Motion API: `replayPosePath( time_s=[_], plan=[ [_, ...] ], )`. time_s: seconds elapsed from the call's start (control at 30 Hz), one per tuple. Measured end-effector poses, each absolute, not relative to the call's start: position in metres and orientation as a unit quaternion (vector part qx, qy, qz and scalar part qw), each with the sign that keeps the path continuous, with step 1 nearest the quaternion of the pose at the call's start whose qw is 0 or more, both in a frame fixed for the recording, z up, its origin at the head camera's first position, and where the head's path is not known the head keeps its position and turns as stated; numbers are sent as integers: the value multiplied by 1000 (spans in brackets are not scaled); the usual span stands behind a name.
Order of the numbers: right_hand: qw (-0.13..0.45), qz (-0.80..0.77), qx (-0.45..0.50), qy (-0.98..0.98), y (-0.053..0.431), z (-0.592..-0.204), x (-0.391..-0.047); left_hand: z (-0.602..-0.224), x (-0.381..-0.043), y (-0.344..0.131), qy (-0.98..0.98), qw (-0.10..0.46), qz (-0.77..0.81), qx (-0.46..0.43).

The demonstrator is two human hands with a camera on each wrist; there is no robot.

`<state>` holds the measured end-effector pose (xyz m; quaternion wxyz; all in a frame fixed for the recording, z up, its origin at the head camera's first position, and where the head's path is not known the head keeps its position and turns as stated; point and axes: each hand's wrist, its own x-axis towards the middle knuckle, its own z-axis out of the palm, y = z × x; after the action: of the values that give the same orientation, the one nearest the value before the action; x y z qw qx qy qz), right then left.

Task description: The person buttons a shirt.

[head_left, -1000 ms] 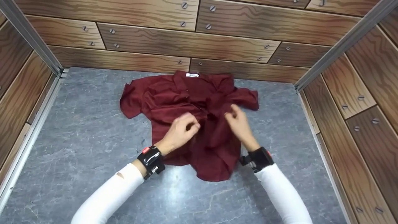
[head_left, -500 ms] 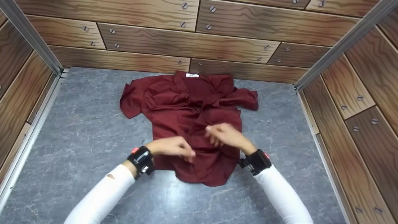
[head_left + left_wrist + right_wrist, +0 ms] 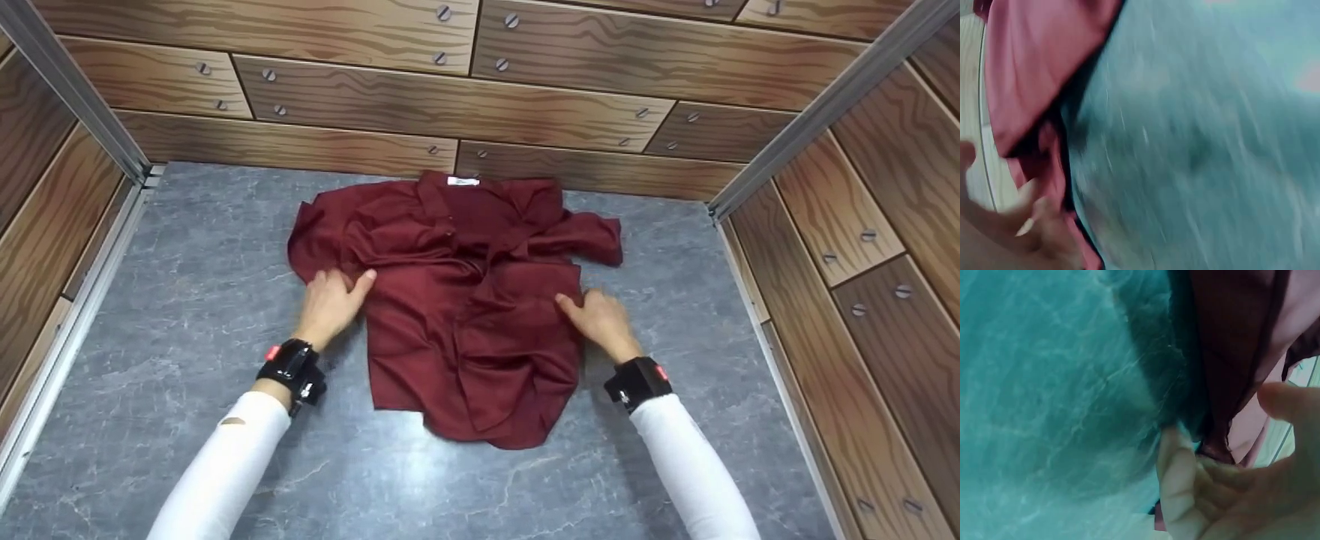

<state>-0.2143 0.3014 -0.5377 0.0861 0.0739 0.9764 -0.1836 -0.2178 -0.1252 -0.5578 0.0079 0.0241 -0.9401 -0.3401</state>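
Observation:
A dark red short-sleeved button shirt point(image 3: 420, 322) lies spread on the grey surface, collar at the far side with a white label point(image 3: 463, 181). Its front is wrinkled and its hem uneven. My left hand point(image 3: 330, 304) is at the shirt's left side, just under the left sleeve point(image 3: 319, 225), thumb apart from the fingers. At the opposite side edge, my right hand point(image 3: 604, 319) has its thumb over the cloth and its fingers beside it. In the right wrist view the thumb point(image 3: 1278, 400) stands apart from the fingers, with no cloth pinched between them.
Wood-patterned panels wall the grey marbled surface point(image 3: 187, 315) at the back point(image 3: 360, 90), left and right. Metal profiles point(image 3: 817, 112) run up the two back corners.
Both hands have moved apart from over the middle of the shirt out to its two side edges. The lower front now lies more spread, its hem shifted nearer.

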Motion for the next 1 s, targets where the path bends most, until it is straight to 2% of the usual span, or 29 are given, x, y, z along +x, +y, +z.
replayPosePath(
  time_s=[0.13, 0.4, 0.57, 0.63, 0.77, 0.83, 0.87, 0.93, 1.0],
  plan=[
    [117, -200, 70, 970, 302, -538, -216, -555, -214, -135, -938, -98, -333, 9],
    [89, -285, 30, 954, 301, -540, -217, -561, -213, -128, -868, -126, -479, -39],
    [74, -339, -4, 938, 302, -549, -211, -563, -211, -133, -786, -218, -578, -30],
    [115, -343, -49, 931, 307, -548, -206, -561, -207, -141, -767, -274, -579, -37],
    [306, -322, -106, 890, 323, -534, -200, -553, -198, -162, -749, -419, -511, -47],
    [373, -290, -107, 875, 329, -525, -201, -547, -196, -171, -751, -470, -461, -54],
    [379, -278, -92, 878, 330, -522, -202, -544, -196, -174, -759, -477, -439, -57],
    [324, -247, -70, 910, 330, -517, -208, -539, -198, -176, -799, -436, -409, -65],
    [208, -208, -58, 954, 324, -517, -214, -539, -202, -172, -865, -311, -387, -78]
  ],
)
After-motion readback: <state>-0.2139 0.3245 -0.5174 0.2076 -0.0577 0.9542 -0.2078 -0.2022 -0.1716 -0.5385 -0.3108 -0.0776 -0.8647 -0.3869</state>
